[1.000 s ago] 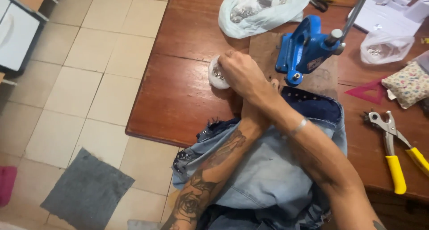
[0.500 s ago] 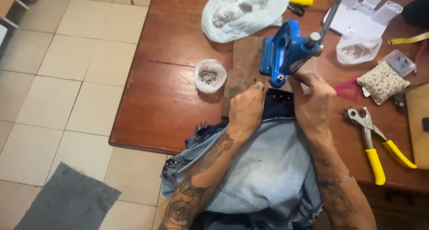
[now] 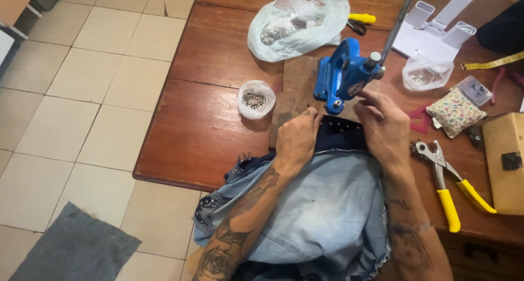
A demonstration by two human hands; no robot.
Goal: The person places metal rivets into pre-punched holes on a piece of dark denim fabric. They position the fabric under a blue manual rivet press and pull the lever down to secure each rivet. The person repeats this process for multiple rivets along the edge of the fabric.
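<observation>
**Both hands on denim under the blue press**

Left hand (image 3: 297, 139) lies palm down on the dark band of the denim garment (image 3: 322, 215), fingers curled together and pressing the cloth flat, knuckles pointing far toward the press. Right hand (image 3: 385, 125) sits just right of it, also on the band, fingers bunched and reaching up under the head of the blue hand press (image 3: 344, 76); I can't tell whether they pinch anything small. Dark band (image 3: 341, 135) runs between my two hands, right at the press base, on the wooden board (image 3: 297, 90). Rest of the garment hangs off the near table edge over my lap. Both forearms come in from the near side, angled toward each other, wrists low on the cloth.

Left of the board: small clear cup of metal studs (image 3: 254, 99). Right of my right hand: yellow-handled pliers (image 3: 450, 185) on the wooden table (image 3: 191, 123), floral pincushion (image 3: 456, 112) farther right.
</observation>
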